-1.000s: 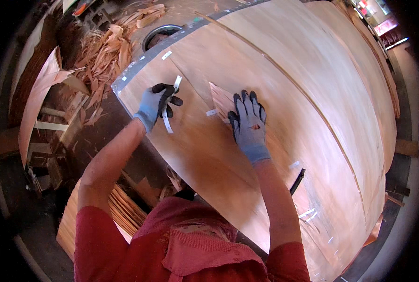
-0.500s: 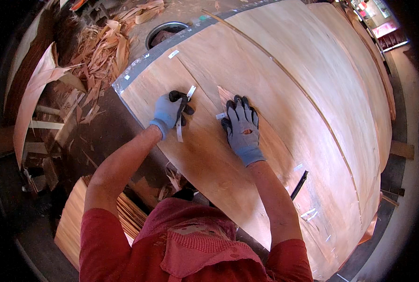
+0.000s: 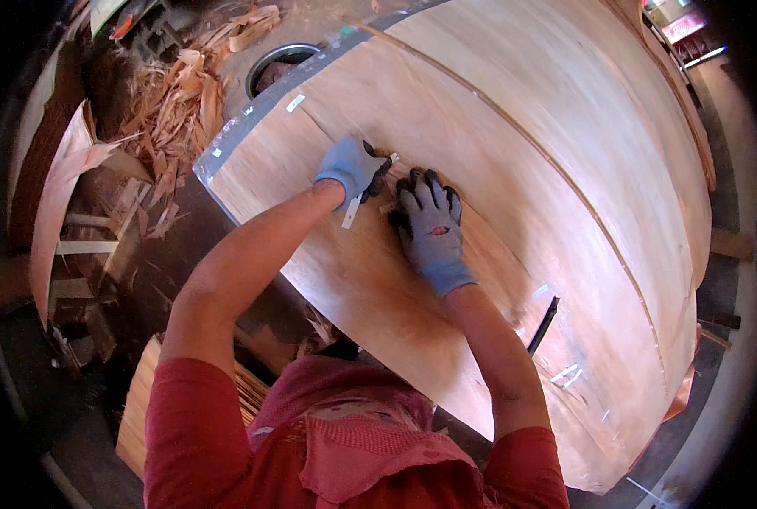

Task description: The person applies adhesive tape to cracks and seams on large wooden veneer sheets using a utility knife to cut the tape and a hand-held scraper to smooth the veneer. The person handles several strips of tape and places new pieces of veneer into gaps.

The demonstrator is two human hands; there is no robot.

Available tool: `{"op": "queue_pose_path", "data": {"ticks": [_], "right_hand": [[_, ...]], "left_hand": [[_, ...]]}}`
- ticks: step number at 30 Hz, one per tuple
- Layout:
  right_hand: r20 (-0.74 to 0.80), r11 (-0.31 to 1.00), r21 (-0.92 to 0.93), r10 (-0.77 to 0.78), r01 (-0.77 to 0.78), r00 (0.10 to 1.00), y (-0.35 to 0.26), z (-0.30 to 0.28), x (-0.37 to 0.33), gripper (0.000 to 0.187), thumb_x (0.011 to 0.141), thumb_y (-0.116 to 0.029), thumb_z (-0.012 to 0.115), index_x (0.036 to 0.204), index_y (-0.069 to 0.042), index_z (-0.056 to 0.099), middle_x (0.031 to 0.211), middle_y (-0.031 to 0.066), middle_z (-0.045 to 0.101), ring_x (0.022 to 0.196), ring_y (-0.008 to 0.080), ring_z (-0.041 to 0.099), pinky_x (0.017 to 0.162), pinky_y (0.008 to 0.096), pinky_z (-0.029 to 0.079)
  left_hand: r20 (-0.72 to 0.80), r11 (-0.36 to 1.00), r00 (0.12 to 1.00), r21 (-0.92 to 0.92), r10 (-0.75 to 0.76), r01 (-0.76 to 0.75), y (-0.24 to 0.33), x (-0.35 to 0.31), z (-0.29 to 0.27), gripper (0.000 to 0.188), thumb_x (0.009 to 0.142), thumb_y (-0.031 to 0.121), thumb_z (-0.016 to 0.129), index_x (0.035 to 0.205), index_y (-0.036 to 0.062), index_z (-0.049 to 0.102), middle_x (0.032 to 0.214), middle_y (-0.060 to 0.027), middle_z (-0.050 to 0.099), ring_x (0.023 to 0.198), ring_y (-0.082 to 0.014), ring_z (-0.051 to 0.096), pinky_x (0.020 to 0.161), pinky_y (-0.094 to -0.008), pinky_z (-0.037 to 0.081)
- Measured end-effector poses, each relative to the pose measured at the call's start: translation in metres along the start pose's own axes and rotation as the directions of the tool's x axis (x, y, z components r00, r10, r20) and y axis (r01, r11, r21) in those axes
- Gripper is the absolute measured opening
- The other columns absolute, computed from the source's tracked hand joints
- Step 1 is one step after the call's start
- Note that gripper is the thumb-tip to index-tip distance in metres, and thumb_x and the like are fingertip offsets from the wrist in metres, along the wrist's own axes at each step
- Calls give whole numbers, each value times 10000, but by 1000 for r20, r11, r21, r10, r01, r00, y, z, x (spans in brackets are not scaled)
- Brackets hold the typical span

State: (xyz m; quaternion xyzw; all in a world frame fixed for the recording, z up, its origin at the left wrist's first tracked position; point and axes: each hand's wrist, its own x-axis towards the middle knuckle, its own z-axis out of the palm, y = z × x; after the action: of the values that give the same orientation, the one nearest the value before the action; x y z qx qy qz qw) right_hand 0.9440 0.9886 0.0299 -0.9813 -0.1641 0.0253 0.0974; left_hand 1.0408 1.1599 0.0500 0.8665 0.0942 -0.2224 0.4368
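Both hands wear grey gloves with black fingertips. My left hand (image 3: 354,172) is closed on a strip of white tape (image 3: 351,212), whose tail hangs below the fingers. It hovers over a large wood veneer sheet (image 3: 310,187), close to my right hand. My right hand (image 3: 432,222) lies flat with its fingers a little apart, pressing on the veneer beside a seam. Under and around it is a narrow, pointed, reddish veneer piece (image 3: 488,246), partly hidden by the fingers. A short white tape piece (image 3: 296,103) sticks across a seam farther left.
A black stick-like tool (image 3: 544,326) and white tape scraps (image 3: 567,375) lie on the veneer at right. A thin wooden strip (image 3: 531,131) crosses the sheet. Veneer shavings (image 3: 183,110) heap on the floor beyond the left edge, near a round metal-rimmed container (image 3: 285,64). Stacked veneer (image 3: 145,407) stands at lower left.
My left hand has moved right with the tape strip, from the sheet's left part to the pointed piece's tip beside my right hand. My right hand stays pressed on the veneer.
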Motion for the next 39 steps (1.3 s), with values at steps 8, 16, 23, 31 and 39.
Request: {"op": "queue_pose_path", "data": {"ticks": [8,16,23,31,39], "right_hand": [[-157,972,168,-136,163,978,-1,20,33,722,900,-181,565,1538,-82,243,1576,118,310,1480,304,240,1186,499,202],[-67,982,134,-123,131,990,-3,16,29,694,909,-185,540,1538,-88,261,1582,116,299,1478,298,248,1172,498,232],[31,964,-32,-262,263,965,-2,8,40,554,936,-131,463,1483,-195,406,1560,163,313,1454,380,266,1126,581,257],[112,915,-156,-358,372,927,-8,-3,38,560,950,-116,462,1458,-349,431,1555,273,247,1428,484,254,1081,661,276],[-123,937,80,-328,339,936,32,9,35,441,922,-144,577,1345,-268,568,1489,167,404,1378,399,378,1074,587,325]], "left_hand": [[114,992,990,-107,79,-67,-24,18,-11,254,860,264,713,872,10,715,729,-135,705,492,-220,637,439,-340,505],[262,921,965,-367,-30,128,-52,-47,-37,264,929,264,670,1012,14,693,722,-102,698,444,-145,580,372,-269,439],[277,901,957,-388,-85,193,-69,-43,-33,291,922,280,674,1029,11,706,726,-108,701,508,-154,641,406,-264,502],[400,899,910,-351,-107,260,-79,-75,-52,314,932,283,667,1018,-15,710,753,-92,704,547,-148,650,414,-256,489],[-115,940,988,-315,101,-133,-88,-55,-95,172,968,181,570,997,67,696,673,-74,667,455,-133,611,380,-259,437]]}}
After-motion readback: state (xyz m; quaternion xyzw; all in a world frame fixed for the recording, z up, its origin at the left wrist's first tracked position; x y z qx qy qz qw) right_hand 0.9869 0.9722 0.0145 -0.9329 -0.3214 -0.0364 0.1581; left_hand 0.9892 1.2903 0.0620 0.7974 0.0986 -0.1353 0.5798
